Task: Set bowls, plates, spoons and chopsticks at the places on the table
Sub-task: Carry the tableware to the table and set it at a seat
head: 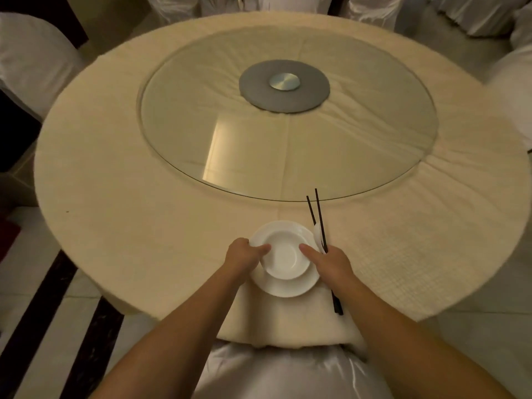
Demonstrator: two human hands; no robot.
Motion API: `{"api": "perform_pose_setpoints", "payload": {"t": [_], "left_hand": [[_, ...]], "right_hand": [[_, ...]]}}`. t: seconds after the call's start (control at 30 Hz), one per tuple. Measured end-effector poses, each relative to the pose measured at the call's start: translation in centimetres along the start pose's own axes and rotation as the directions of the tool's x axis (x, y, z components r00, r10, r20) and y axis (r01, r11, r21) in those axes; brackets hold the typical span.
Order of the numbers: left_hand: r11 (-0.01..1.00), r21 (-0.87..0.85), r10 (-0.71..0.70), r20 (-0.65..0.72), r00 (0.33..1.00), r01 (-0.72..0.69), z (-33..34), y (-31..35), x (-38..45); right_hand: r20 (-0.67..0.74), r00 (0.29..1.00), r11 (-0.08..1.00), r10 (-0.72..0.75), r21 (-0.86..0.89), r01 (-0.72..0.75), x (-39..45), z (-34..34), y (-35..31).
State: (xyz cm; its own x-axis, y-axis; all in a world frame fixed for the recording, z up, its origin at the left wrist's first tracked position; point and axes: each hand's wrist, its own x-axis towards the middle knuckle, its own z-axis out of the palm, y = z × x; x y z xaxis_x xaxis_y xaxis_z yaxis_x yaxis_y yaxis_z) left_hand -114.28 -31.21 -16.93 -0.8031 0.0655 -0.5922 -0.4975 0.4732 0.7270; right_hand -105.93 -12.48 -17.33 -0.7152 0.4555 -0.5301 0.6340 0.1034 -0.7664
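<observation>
A white bowl (283, 256) sat on a white plate (283, 257), and both were at the near edge of the big round table (115, 197), right in front of the person. The left hand (244, 256) was closed on the left side of the bowl and plate, with its thumb lying over the bowl's rim. The right hand (328, 262) was closed on the right side, thumb on the rim too, and it also held two black chopsticks (318, 217) and what looked like a white spoon (317, 236) against the edge of the plate. The chopstick tips pointed toward the glass turntable (288, 116) in the middle of the table. The rest of the table had no dishes on it, so this looked like the first place being set. The bowl and plate looked hard, smooth and easy to break, and the bowl could probably slide on the plate. It seemed best to hold them by the rims on both sides and keep them flat. The chopsticks were thin, stiff and light, and they might roll or slip if held loosely. White covered chairs (28, 61) stood around the table.
</observation>
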Motion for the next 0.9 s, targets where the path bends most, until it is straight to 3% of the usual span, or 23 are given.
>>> {"api": "perform_pose_setpoints", "payload": {"t": [0.27,0.53,0.67,0.73,0.83,0.9], "left_hand": [[0.988,0.151,0.026,-0.012,1.000,-0.024,0.1,-1.1,0.4],[0.999,0.040,0.035,-0.021,0.999,-0.034,0.2,-1.3,0.2],[0.999,0.037,-0.006,-0.021,1.000,0.007,0.3,-1.1,0.0],[0.995,0.100,-0.013,-0.087,0.996,0.022,0.3,-0.6,-0.8],[0.982,0.120,0.166,-0.212,0.963,-0.143,0.6,0.9,-4.0],[0.972,-0.011,0.233,-0.106,0.967,-0.235,1.2,1.8,-6.9]], "right_hand": [[-0.040,0.998,0.998,0.051,-0.035,-0.053,0.4,0.9,0.8],[-0.132,0.991,0.995,0.024,-0.091,-0.036,-0.3,1.4,0.6],[-0.166,0.986,0.989,0.010,-0.141,-0.034,-0.9,0.7,-0.3],[-0.167,0.986,0.992,-0.016,-0.127,-0.005,-1.6,0.1,-0.7],[-0.102,0.994,0.998,-0.047,-0.051,0.041,-3.4,-0.8,-1.2],[-0.070,0.996,0.998,-0.055,-0.028,0.053,-4.8,-1.1,-1.3]]}}
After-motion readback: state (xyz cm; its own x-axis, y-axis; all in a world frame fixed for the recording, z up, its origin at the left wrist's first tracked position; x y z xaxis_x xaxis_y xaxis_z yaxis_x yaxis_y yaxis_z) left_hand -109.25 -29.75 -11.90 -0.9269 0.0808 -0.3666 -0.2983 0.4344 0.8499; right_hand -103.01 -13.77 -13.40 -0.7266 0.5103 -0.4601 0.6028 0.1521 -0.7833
